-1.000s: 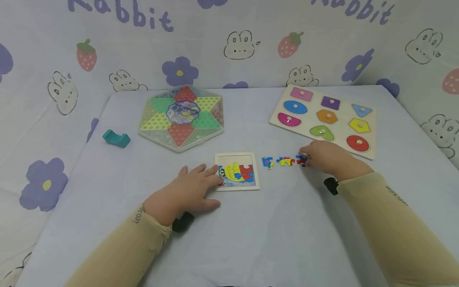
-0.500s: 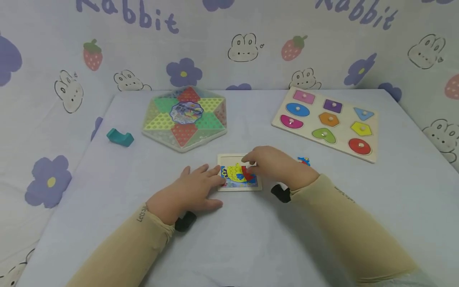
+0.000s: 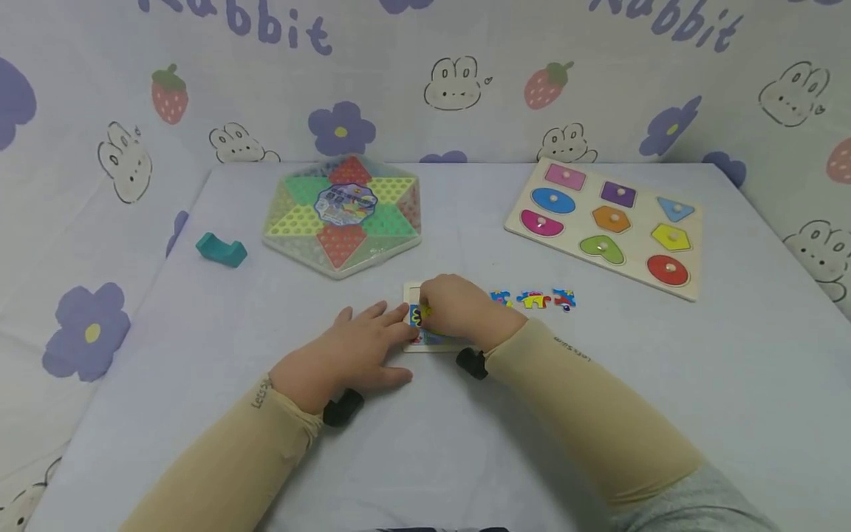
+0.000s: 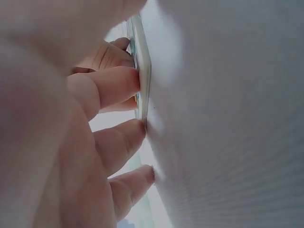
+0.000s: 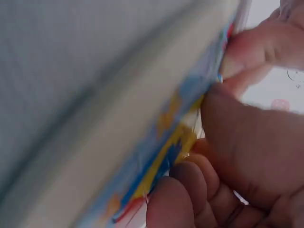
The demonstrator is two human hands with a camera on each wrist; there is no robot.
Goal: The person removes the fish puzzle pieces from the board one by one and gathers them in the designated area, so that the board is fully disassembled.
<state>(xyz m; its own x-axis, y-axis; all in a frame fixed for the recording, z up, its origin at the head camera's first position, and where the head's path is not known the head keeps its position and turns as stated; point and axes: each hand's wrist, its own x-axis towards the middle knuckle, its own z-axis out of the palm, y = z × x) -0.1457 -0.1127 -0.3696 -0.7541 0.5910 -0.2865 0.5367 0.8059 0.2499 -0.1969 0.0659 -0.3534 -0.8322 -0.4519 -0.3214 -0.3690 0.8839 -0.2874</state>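
A small square wooden jigsaw puzzle (image 3: 414, 293) with a fish picture lies on the table. My left hand (image 3: 346, 355) lies flat beside it, fingers spread, with fingertips touching its left edge; the left wrist view shows these fingertips against the tray's pale side. My right hand (image 3: 462, 310) is over the puzzle and hides most of it. Its thumb (image 5: 237, 123) and fingers are curled at a yellow puzzle piece (image 5: 189, 137), which they pinch. To the right, in a row, lie three loose puzzle pieces: one blue (image 3: 500, 297), one yellow and red (image 3: 534, 300), one blue and red (image 3: 564, 298).
A hexagonal Chinese checkers board (image 3: 342, 214) in clear wrap lies at the back left. Beside it on the left is a teal curved block (image 3: 221, 250). A wooden peg-shape board (image 3: 641, 258) with colourful knobbed shapes lies at the back right.
My right hand has let go of the rightmost loose piece and moved left onto the puzzle, where its fingers now pinch a piece. My left hand stays at the puzzle's edge.
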